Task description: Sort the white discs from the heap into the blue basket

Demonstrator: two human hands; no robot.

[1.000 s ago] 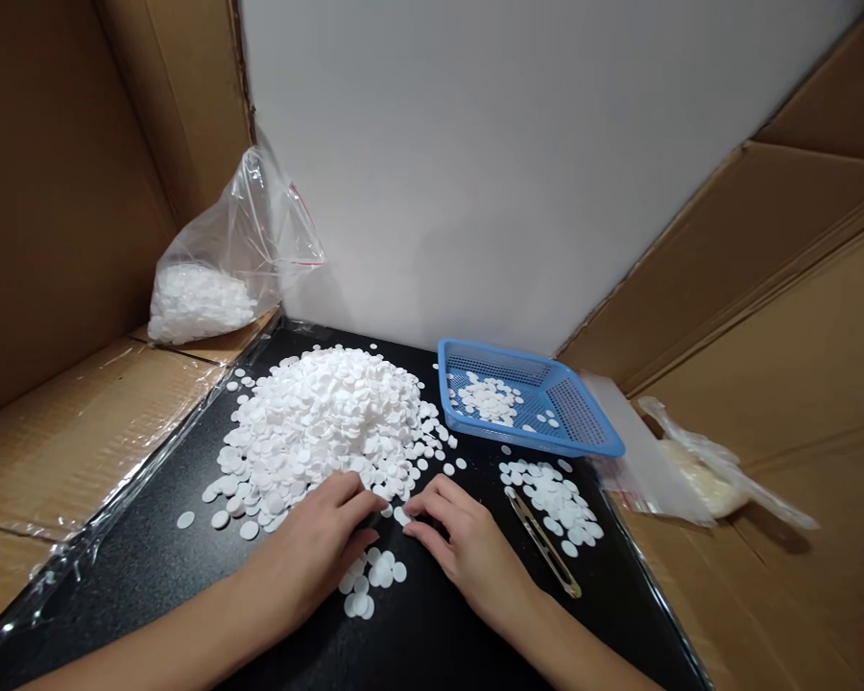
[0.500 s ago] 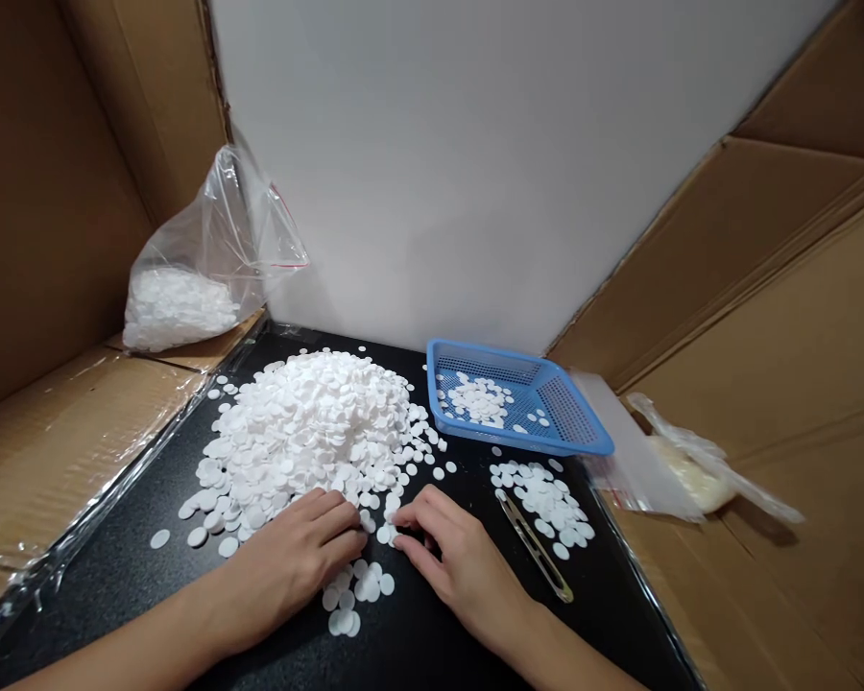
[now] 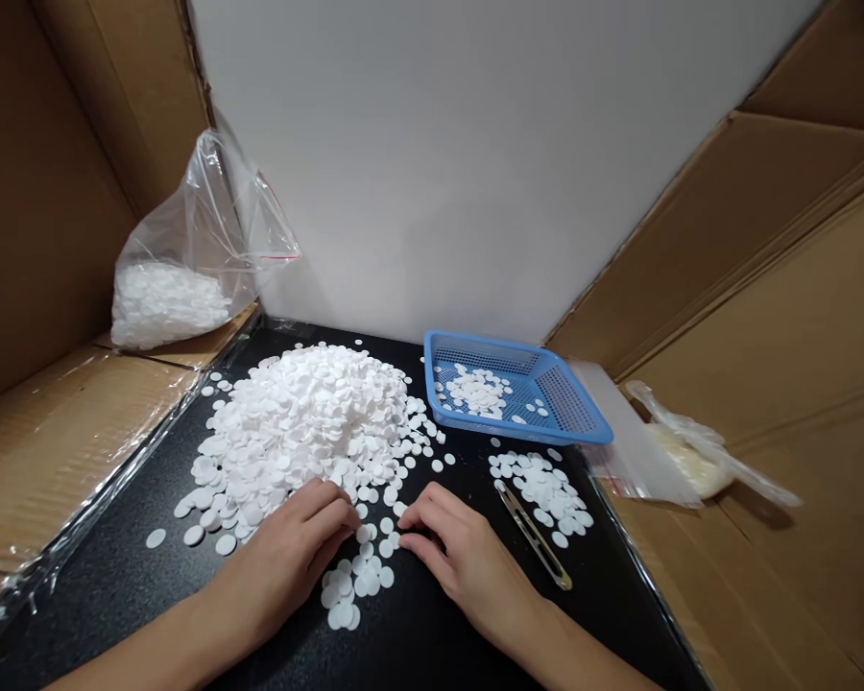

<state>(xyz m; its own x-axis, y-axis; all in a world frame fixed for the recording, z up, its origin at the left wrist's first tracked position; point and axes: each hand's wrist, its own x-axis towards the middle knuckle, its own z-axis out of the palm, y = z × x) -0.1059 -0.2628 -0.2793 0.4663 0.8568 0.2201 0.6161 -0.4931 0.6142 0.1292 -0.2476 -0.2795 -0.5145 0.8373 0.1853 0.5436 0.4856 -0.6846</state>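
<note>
A large heap of small white round discs (image 3: 309,413) covers the middle left of the black tabletop (image 3: 115,595). My left hand (image 3: 299,542) rests at the heap's front edge, fingers curled together, the fingertips touching a disc; whatever they hold is hidden. To the right, my right hand (image 3: 457,552) hovers low over the table. Its thumb and forefinger are bent but apart, their tips against loose discs. Between and below both hands lies a small loose cluster of discs (image 3: 352,585).
A blue mesh basket (image 3: 583,434) at the back right holds some discs. Before it lie a smaller disc pile (image 3: 547,489) and metal tweezers (image 3: 537,539). A clear bag of white pieces (image 3: 169,297) stands at left; another plastic bag (image 3: 695,461) lies right. Cardboard walls (image 3: 784,317) flank the table.
My two hands have drawn slightly apart, and more loose discs show between them. The camera view has shifted a little.
</note>
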